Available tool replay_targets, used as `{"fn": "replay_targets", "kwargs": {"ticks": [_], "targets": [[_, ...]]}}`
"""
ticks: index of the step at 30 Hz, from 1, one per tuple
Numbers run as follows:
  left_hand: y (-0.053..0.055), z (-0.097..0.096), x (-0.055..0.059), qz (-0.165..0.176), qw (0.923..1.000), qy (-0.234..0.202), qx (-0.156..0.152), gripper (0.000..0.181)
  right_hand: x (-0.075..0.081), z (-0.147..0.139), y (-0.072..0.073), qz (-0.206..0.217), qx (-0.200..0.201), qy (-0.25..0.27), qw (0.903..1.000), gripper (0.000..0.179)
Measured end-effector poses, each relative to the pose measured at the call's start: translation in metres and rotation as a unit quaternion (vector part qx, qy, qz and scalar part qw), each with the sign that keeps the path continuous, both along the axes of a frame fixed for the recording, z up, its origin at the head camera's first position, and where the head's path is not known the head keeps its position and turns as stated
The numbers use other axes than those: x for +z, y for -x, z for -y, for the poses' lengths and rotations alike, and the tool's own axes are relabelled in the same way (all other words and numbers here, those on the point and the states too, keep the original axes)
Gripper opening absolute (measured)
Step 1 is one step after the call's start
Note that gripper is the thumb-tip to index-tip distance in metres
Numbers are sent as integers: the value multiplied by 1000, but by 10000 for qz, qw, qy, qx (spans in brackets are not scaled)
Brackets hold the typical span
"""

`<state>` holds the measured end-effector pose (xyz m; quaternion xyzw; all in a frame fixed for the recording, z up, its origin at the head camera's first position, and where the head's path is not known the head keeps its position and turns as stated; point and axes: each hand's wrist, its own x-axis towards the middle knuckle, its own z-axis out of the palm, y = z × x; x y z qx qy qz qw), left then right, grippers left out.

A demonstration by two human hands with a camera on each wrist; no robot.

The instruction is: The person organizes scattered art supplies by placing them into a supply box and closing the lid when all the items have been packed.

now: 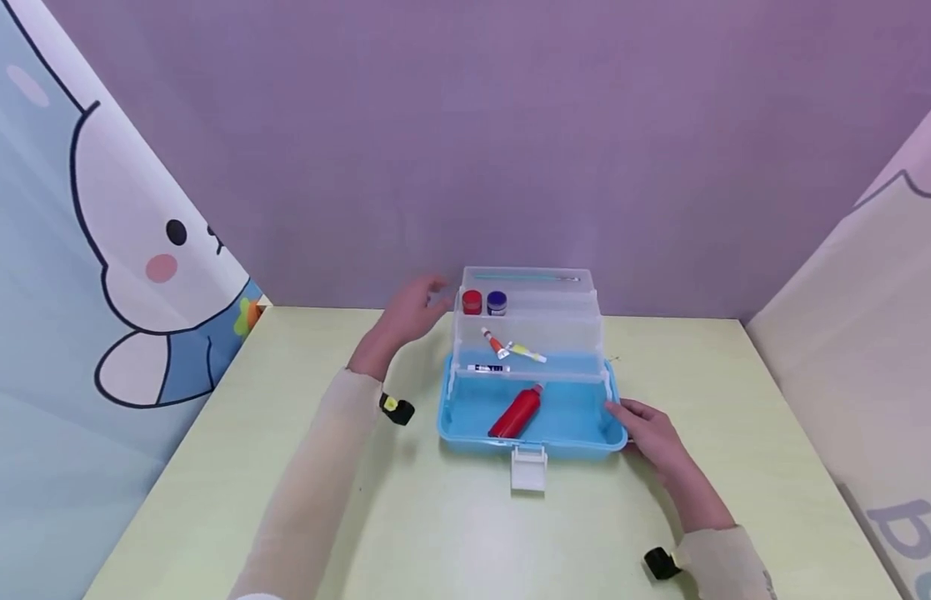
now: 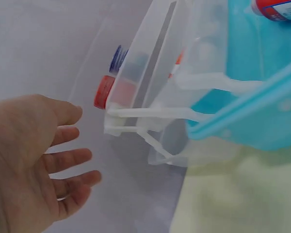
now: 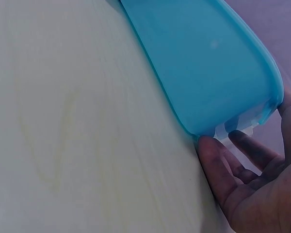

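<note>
A light-blue plastic storage box (image 1: 578, 412) stands unfolded on the table, its clear tiered trays (image 1: 566, 333) raised toward the back. Beside the trays' upper left, my left hand (image 1: 416, 312) hovers with relaxed fingers, apart from them and holding nothing; the left wrist view shows a gap between fingertips and tray. My right hand (image 1: 653, 429) grips the box's right side, thumb at the rim and fingers against the outer wall. A red bottle (image 1: 516, 412) lies in the blue base. The trays hold a red-lidded jar (image 1: 472, 302), a blue-lidded jar (image 1: 497, 302), an orange tube (image 1: 494, 342) and a yellow tube (image 1: 527, 352).
A small white tube with a dark label (image 1: 488, 367) lies in the lowest tray. A thin brush (image 1: 525, 277) rests in the top one. The white latch (image 1: 528, 469) hangs down in front. A purple backdrop (image 1: 510, 150) rises behind the pale table (image 1: 450, 542).
</note>
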<state>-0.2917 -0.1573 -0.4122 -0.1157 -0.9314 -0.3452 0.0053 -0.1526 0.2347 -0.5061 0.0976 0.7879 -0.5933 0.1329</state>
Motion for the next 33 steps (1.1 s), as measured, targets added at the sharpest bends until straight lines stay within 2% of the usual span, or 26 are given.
{"fn": "replay_targets", "kwargs": {"ticks": [3, 7, 10, 13, 16, 19, 22, 26, 33], "targets": [[-8, 6, -14, 393, 9985, -372, 9, 50, 0, 0, 2, 5, -29, -71, 10000, 72], [-21, 12, -34, 933, 9928, -735, 168, 51, 2, -2, 4, 40, -53, -228, 9997, 75], [-30, 14, -50, 1133, 9876, -1048, 276, 48, 4, -4, 5, 54, -16, -283, 9996, 78], [-38, 13, -64, 1290, 9781, -1625, 163, 45, 6, -8, 4, 46, -9, -298, 9995, 79], [-42, 5, -77, 1491, 9648, -2166, -44, 46, 7, -13, 3, 31, -92, -334, 9994, 79], [-46, -4, -86, 1614, 9558, -2457, -51, 47, 8, -15, 2, 13, -112, -363, 9993, 78], [-50, -11, -93, 1605, 9546, -2510, 59, 49, 8, -13, 1, 56, -119, -323, 9994, 77], [-55, -16, -100, 1555, 9583, -2399, 24, 56, 7, -11, 1, 116, -166, -309, 9993, 78], [-62, -19, -99, 1546, 9630, -2205, 137, 60, 9, -7, 2, 71, 61, -295, 9995, 79]]}}
